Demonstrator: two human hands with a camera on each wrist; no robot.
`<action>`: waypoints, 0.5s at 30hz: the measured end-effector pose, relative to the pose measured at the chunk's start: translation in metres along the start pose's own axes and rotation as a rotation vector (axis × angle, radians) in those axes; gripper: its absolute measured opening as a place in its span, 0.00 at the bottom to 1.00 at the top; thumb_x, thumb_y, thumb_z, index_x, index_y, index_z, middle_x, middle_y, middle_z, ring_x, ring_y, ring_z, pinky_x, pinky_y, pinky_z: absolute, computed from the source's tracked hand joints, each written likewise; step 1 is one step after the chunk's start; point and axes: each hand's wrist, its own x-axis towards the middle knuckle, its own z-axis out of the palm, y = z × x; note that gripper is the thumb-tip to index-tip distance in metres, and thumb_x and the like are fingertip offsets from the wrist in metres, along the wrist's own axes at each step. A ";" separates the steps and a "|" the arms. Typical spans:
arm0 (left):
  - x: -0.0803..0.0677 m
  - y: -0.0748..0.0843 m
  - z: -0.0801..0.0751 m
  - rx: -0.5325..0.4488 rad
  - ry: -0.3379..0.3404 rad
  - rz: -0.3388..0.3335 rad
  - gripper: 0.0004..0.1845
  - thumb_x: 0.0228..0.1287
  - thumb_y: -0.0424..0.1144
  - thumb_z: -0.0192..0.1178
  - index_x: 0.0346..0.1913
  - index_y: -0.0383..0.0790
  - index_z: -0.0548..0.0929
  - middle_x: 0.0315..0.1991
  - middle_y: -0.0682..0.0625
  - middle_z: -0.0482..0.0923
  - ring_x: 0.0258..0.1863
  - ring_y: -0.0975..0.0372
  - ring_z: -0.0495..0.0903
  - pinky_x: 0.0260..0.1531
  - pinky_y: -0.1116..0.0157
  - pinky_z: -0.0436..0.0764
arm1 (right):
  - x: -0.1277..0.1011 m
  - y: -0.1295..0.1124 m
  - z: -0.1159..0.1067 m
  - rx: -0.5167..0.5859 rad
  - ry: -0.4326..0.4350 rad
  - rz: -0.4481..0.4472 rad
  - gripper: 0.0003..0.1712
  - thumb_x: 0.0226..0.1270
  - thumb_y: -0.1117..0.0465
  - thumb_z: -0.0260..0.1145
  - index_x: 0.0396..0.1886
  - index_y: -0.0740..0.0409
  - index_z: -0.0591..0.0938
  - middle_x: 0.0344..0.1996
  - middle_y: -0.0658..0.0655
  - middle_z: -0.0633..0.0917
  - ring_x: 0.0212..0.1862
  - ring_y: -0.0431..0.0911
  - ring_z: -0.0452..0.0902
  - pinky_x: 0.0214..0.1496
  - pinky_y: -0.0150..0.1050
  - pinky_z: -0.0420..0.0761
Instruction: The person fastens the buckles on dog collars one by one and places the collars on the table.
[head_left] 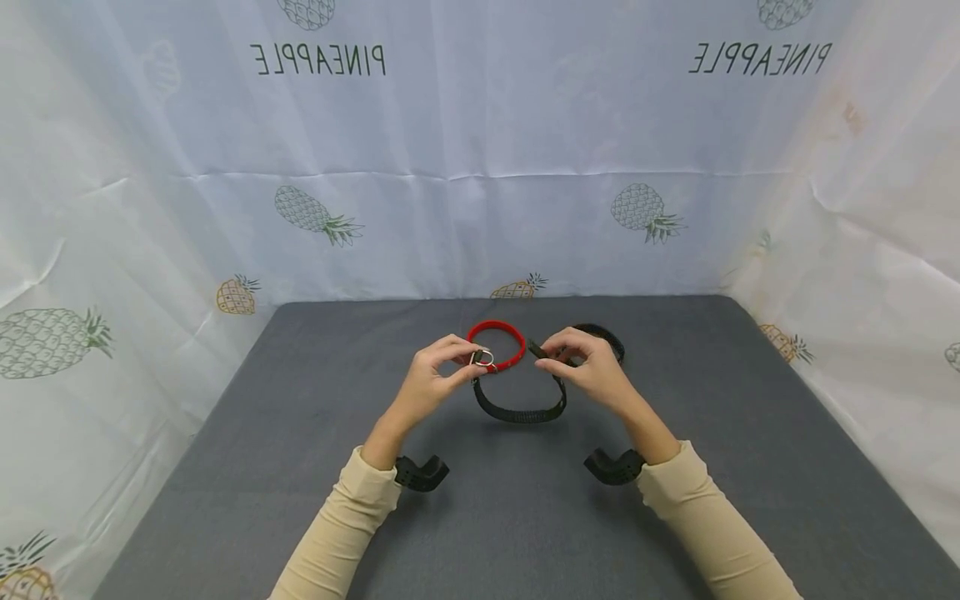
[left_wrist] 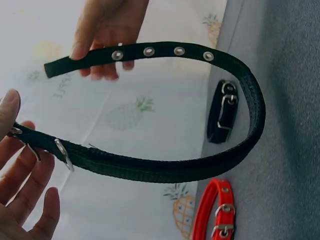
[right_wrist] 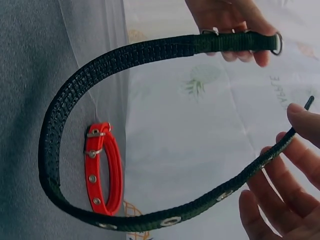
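A dark green pet collar [head_left: 521, 415] hangs unfastened in a loop between the two hands. At its buckle end the left hand [head_left: 433, 372] pinches the strap between thumb and fingers, beside a metal ring [left_wrist: 64, 155]. The right hand [head_left: 594, 371] pinches the opposite end, near the tip of the strap. Several metal eyelets [left_wrist: 149, 51] run along that end in the left wrist view. The two ends are apart, and the bottom of the loop hangs low over the table.
Behind the hands, a fastened red collar [head_left: 520, 337] and a fastened black collar [head_left: 617, 340] lie on the grey table [head_left: 300, 433]. The black one is partly hidden by the right hand. A white pineapple-print curtain [head_left: 465, 125] encloses the back and sides.
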 end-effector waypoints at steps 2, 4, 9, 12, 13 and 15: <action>0.000 0.002 0.002 -0.012 0.011 -0.006 0.13 0.53 0.26 0.68 0.44 0.33 0.86 0.37 0.42 0.83 0.35 0.65 0.79 0.39 0.66 0.82 | 0.000 -0.002 0.003 0.002 -0.011 0.013 0.10 0.56 0.69 0.71 0.39 0.63 0.84 0.36 0.61 0.85 0.36 0.27 0.76 0.40 0.29 0.81; 0.001 0.004 0.004 -0.036 0.018 -0.017 0.14 0.53 0.23 0.67 0.44 0.32 0.85 0.36 0.40 0.83 0.35 0.67 0.78 0.39 0.69 0.81 | 0.000 -0.004 0.007 0.001 -0.019 0.031 0.11 0.57 0.68 0.71 0.40 0.63 0.84 0.37 0.62 0.85 0.36 0.28 0.78 0.41 0.30 0.82; 0.002 0.008 0.007 -0.070 0.014 -0.016 0.13 0.52 0.22 0.67 0.43 0.27 0.83 0.36 0.36 0.81 0.34 0.72 0.76 0.37 0.71 0.80 | 0.001 -0.009 0.014 -0.002 -0.049 0.076 0.11 0.58 0.66 0.71 0.41 0.63 0.85 0.36 0.62 0.87 0.36 0.35 0.81 0.41 0.32 0.82; 0.003 0.008 0.009 -0.065 0.014 0.006 0.12 0.54 0.29 0.68 0.42 0.28 0.83 0.35 0.37 0.81 0.34 0.70 0.76 0.37 0.63 0.82 | 0.001 -0.012 0.017 -0.007 -0.056 0.075 0.11 0.57 0.65 0.72 0.41 0.63 0.85 0.35 0.62 0.87 0.36 0.37 0.82 0.42 0.32 0.83; 0.003 0.008 0.009 -0.065 0.015 0.011 0.13 0.54 0.32 0.68 0.42 0.30 0.84 0.35 0.38 0.81 0.34 0.69 0.76 0.37 0.61 0.82 | 0.001 -0.012 0.017 -0.007 -0.058 0.073 0.11 0.57 0.65 0.72 0.41 0.62 0.85 0.35 0.62 0.88 0.36 0.37 0.82 0.42 0.32 0.82; 0.003 0.008 0.009 -0.062 0.018 0.018 0.14 0.54 0.36 0.68 0.42 0.31 0.84 0.35 0.40 0.81 0.34 0.67 0.76 0.37 0.58 0.82 | 0.002 -0.014 0.019 -0.005 -0.060 0.068 0.11 0.56 0.66 0.72 0.40 0.62 0.85 0.34 0.61 0.88 0.35 0.37 0.81 0.42 0.31 0.82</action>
